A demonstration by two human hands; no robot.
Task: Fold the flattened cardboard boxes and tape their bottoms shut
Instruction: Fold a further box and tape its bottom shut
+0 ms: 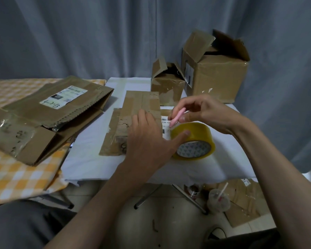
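We press our flat left hand (pixel 147 139) on the brown flattened cardboard box (pixel 133 123) w/ thumb steadying the yellow tape roll (pixel 194 139) beside it, so our right hand (pixel 203 112), pinching a small pink cutter (pixel 177 116), can cut tape.

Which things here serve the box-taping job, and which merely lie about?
In use: flattened box under the left hand; tape roll; pink cutter pinched by the right hand.
Lying about: drink cup and cardboard scrap on the floor.

A grey curtain (pixel 79 33) hangs behind a white-covered table (pixel 90 159) — beside it lies a yellow checked cloth (pixel 16 173). On the floor stands a plastic cup (pixel 218 201) — a straw (pixel 223 189) in it.
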